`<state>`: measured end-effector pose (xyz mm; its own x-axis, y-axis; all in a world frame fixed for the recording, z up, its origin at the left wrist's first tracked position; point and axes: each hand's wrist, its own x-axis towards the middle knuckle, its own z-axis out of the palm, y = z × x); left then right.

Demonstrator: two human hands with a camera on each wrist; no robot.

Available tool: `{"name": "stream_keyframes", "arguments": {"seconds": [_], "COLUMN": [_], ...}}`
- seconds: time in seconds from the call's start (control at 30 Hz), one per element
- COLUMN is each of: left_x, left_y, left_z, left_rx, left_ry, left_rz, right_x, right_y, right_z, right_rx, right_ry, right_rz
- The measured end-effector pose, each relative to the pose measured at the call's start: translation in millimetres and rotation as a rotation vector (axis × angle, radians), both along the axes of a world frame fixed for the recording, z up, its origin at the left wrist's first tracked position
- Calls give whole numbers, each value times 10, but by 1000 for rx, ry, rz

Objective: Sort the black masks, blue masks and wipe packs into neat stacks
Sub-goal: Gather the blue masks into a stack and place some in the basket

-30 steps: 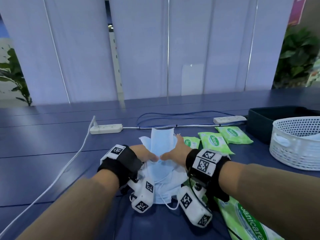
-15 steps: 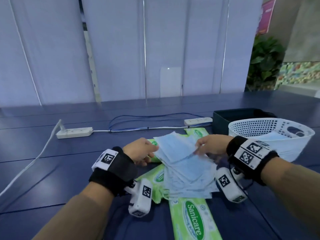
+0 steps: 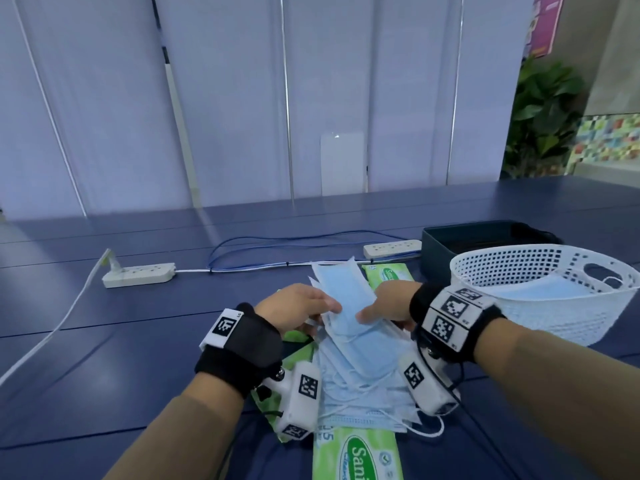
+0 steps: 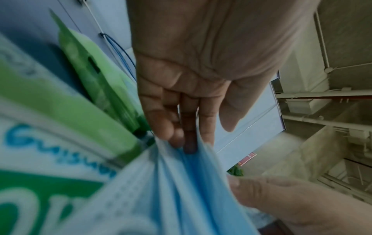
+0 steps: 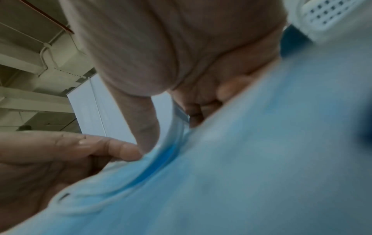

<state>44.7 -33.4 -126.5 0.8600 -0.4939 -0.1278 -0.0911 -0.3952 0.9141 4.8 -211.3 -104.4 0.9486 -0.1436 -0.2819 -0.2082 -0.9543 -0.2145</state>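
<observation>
A fanned bundle of blue masks [image 3: 360, 348] sits between my hands just above the table, ear loops trailing at the near end. My left hand [image 3: 304, 306] has its fingertips [image 4: 181, 139] tucked into the bundle's left edge, thumb on top. On the right side my right hand [image 3: 384, 306] pinches the blue masks [image 5: 241, 159], thumb [image 5: 145, 127] above and fingers behind. Green wipe packs lie around them: one [image 3: 356, 455] near me, one [image 3: 388, 275] beyond the bundle, one [image 3: 294, 348] under my left wrist. More wipe packs [image 4: 40, 111] fill the left wrist view.
A white mesh basket [image 3: 519, 265] holding blue masks stands at the right, with a dark box [image 3: 485, 233] behind it. Two power strips [image 3: 138, 275] [image 3: 391, 247] and their cables cross the blue table [image 3: 104, 358] further back.
The mask pile that both hands pressed on the table has been raised and fanned out by the right hand. The left hand, briefly apart, is back on its left edge.
</observation>
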Motion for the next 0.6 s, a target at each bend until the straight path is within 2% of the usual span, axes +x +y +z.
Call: {"name": "stream_keyframes", "arguments": {"seconds": [0.13,0.3,0.43,0.5,0.57,0.6], "left_x": [67,104,161,175,129,103], "left_y": [36,22,21,25,22,25], "left_z": [-35,-67,-16,-5,-7,-30], "left_rx": [-74,-277,-379,-458,-521,-486], "left_ry": [-63,-106,-145,-63,146,244], "left_rz": [73,204,317,350,311,262], "right_x": [66,41,-43,-85,-132,-150], "right_y": [-118,-367,-358,-317,-246,-219], "right_z": [-8,-50,73,166,262,295], "right_rx": [27,647,1043,1260,1429,1485], "right_ry": [-126,-228,-312,-365,-427,-447], "right_rz": [13,-89,-26,45,117,142]}}
